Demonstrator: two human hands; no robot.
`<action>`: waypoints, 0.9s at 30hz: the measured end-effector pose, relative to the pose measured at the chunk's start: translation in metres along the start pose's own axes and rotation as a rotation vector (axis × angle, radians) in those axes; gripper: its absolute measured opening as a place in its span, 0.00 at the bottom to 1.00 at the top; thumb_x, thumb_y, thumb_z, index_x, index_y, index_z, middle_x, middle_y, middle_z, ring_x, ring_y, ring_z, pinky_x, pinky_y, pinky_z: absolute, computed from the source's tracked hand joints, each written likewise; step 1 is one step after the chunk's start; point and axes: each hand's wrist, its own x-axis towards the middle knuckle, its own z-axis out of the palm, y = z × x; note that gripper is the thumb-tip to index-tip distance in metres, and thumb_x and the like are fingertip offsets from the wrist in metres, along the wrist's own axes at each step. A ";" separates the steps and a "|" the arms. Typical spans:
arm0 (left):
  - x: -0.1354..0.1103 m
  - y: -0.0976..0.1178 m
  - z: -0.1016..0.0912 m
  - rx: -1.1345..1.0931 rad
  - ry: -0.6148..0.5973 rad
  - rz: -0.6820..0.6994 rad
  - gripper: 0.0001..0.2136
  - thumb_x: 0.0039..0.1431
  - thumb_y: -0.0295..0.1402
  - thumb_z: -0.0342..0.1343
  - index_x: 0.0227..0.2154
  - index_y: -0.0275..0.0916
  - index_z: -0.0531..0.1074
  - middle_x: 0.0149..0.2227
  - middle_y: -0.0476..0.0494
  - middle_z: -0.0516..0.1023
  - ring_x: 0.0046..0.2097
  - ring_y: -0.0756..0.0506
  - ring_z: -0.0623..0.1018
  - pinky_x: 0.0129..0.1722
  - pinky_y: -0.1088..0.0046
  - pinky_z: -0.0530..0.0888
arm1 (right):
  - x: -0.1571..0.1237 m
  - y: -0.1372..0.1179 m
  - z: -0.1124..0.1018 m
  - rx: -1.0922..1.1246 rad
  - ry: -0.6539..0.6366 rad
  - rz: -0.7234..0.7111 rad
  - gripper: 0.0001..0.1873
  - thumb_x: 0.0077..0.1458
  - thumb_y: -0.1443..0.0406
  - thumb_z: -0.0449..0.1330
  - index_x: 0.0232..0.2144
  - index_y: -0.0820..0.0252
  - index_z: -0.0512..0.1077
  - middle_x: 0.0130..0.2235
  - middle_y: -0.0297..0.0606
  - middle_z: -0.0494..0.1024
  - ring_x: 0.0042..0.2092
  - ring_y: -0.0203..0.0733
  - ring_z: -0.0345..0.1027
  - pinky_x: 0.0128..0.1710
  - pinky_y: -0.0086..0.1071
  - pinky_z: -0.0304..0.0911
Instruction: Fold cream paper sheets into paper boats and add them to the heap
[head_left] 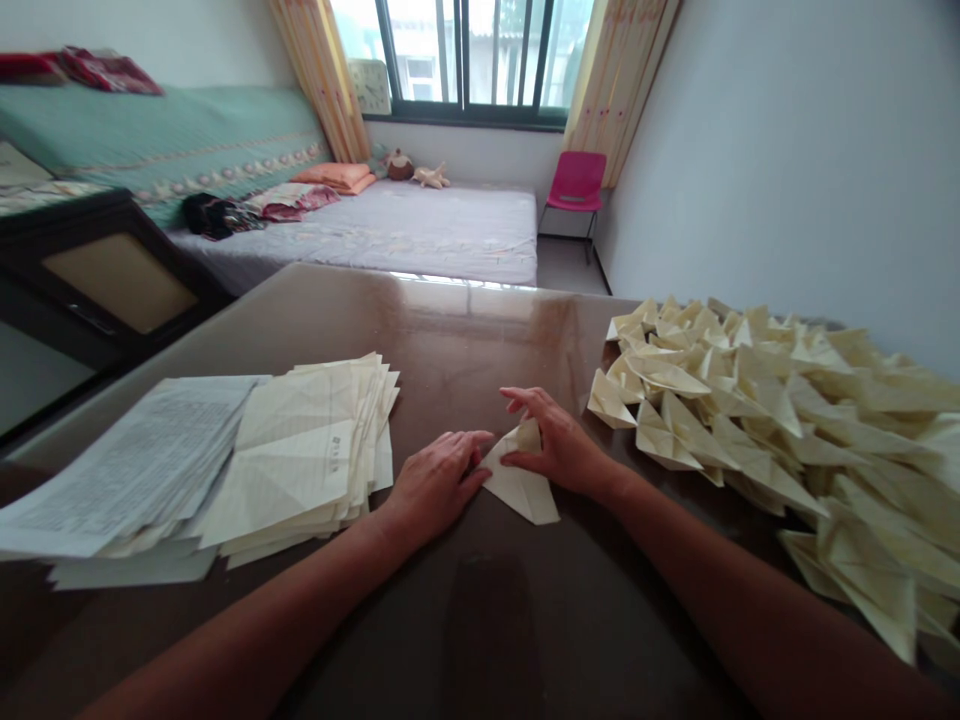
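A cream sheet of paper [523, 490], partly folded into a pointed shape, lies on the brown table in front of me. At its left corner, my left hand [439, 478] pinches the edge between thumb and bent fingers. My right hand [559, 445] grips the upper flap, its thumb lying across the paper and its index finger stretched out past the top. Part of the fold is hidden behind the right fingers. Left of my hands lies a stack of creased cream sheets [296, 425]. A large heap of folded paper pieces [742, 390] covers the table's right side.
A pile of printed white sheets [150, 450] overlaps the cream stack on the left. Beyond the glossy tabletop [450, 330] stands a bed [442, 230] below a window. A pink chair [576, 182] is by the right wall, and a dark cabinet [112, 270] is at left.
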 end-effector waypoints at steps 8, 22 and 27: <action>-0.001 0.001 -0.011 -0.025 0.228 0.133 0.04 0.61 0.31 0.52 0.34 0.40 0.72 0.33 0.50 0.73 0.30 0.52 0.72 0.31 0.77 0.67 | -0.002 -0.010 -0.015 0.363 -0.013 0.159 0.31 0.46 0.61 0.67 0.52 0.55 0.64 0.45 0.38 0.75 0.45 0.42 0.71 0.46 0.38 0.66; 0.000 -0.003 -0.005 0.337 0.081 0.287 0.10 0.66 0.33 0.46 0.36 0.42 0.73 0.36 0.48 0.75 0.39 0.48 0.71 0.33 0.74 0.67 | -0.006 -0.016 -0.025 -0.264 -0.324 -0.199 0.27 0.47 0.50 0.65 0.48 0.53 0.71 0.47 0.41 0.75 0.50 0.47 0.64 0.50 0.41 0.57; -0.002 -0.007 -0.007 0.250 0.023 0.214 0.11 0.66 0.37 0.46 0.39 0.46 0.74 0.39 0.48 0.75 0.42 0.48 0.71 0.32 0.75 0.67 | -0.007 -0.017 -0.019 -0.190 -0.323 -0.182 0.14 0.54 0.57 0.62 0.42 0.54 0.74 0.42 0.38 0.78 0.47 0.44 0.68 0.48 0.38 0.60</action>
